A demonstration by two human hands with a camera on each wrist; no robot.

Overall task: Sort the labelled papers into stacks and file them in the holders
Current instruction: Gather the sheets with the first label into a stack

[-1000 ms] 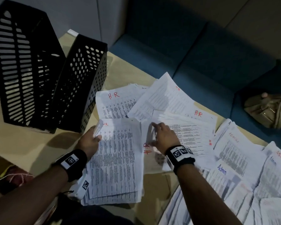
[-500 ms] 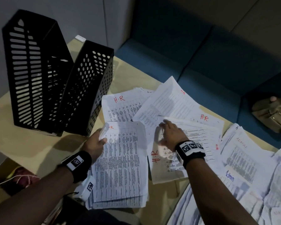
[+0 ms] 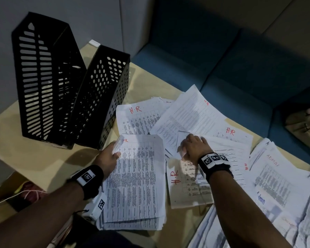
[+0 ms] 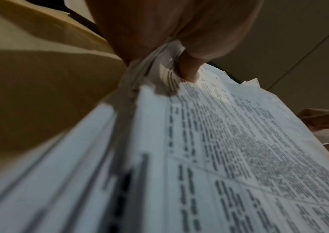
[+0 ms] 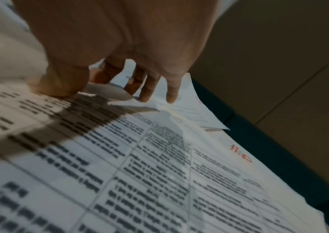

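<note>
My left hand (image 3: 113,152) grips the top-left corner of a stack of "H.R" papers (image 3: 136,183), thumb on top; the left wrist view shows the thumb (image 4: 189,69) pressed on that stack (image 4: 219,149). My right hand (image 3: 190,145) rests with spread fingers on a sideways "H.R" sheet (image 3: 186,185). In the right wrist view its thumb (image 5: 63,85) and fingertips (image 5: 149,93) press on this sheet (image 5: 139,165) and lift a curl of paper. More loose "H.R" sheets (image 3: 195,115) lie behind. Two black perforated file holders (image 3: 68,86) stand at the left.
A spread of "Admin" papers (image 3: 276,185) covers the table's right side. The tan table (image 3: 25,149) has bare surface in front of the holders. A blue sofa (image 3: 222,59) runs behind the table, with a tan bag (image 3: 302,129) on it at the right.
My right hand has pulled the sideways "H.R" sheet a little toward the stack. The left hand keeps its hold on the stack's corner.
</note>
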